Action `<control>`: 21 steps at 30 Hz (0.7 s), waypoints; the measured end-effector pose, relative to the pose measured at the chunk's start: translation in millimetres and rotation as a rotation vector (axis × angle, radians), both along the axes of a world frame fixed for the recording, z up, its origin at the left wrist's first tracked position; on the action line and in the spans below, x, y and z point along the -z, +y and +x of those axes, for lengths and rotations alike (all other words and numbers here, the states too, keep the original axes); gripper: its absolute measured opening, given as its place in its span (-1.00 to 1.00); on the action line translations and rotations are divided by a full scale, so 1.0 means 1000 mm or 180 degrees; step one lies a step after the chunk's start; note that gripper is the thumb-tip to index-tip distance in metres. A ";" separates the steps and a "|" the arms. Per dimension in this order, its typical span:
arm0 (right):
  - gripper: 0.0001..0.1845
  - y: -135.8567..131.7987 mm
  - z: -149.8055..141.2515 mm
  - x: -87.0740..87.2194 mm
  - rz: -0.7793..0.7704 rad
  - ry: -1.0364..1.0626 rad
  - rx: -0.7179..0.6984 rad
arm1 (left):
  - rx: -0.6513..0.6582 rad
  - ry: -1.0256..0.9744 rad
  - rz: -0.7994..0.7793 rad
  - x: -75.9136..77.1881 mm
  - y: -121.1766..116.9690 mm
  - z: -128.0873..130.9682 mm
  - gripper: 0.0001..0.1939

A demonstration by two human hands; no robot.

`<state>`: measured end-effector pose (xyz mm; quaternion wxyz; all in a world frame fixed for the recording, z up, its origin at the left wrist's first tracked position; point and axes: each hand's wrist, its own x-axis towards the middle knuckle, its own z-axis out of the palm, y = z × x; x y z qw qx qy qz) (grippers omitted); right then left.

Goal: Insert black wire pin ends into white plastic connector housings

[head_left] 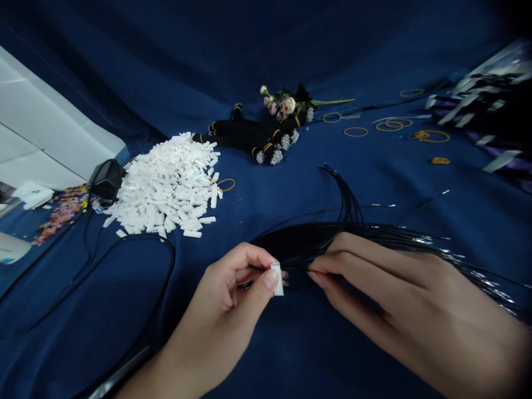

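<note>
Count: 1 left hand (pixel 218 313) at 7 o'clock, 1 right hand (pixel 399 310) at 4 o'clock. 1 white plastic tab (pixel 277 279) in left hand. 1 black fibre hank (pixel 374 235) at 3 o'clock. At 12 o'clock: 5 silver-tipped black bundles (pixel 266 138), 1 artificial flower sprig (pixel 286 104). About 6 gold rubber bands (pixel 356 127) at 2 o'clock. 1 black power adapter (pixel 107 180) at 9 o'clock. White tab pile (pixel 166 188) beside it: too many to count.

Left hand (pixel 220 310): small white strip (pixel 276 279), pinched between thumb and fingers. Right hand (pixel 399 299): gathering thin black strands (pixel 332 238). Beyond, on blue cloth (pixel 374 354): heap of white strips (pixel 166 188), black bundles (pixel 253 136), artificial flowers (pixel 286 104), yellow bands (pixel 393 125).
</note>
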<state>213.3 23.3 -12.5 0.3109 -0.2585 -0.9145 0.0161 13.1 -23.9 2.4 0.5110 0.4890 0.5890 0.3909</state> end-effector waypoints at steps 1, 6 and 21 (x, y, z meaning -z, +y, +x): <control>-0.80 0.000 0.000 0.000 0.0051 -0.0031 -0.0058 | -0.0014 0.0022 0.0008 0.000 0.000 0.000 -0.89; -0.82 0.000 0.001 0.001 -0.0019 -0.0150 -0.0239 | 0.0093 0.0025 -0.0046 -0.004 0.000 0.002 -0.90; -0.85 -0.006 -0.002 -0.001 0.0423 0.0047 -0.0228 | -0.0006 0.0099 0.0193 -0.004 -0.001 0.002 -0.92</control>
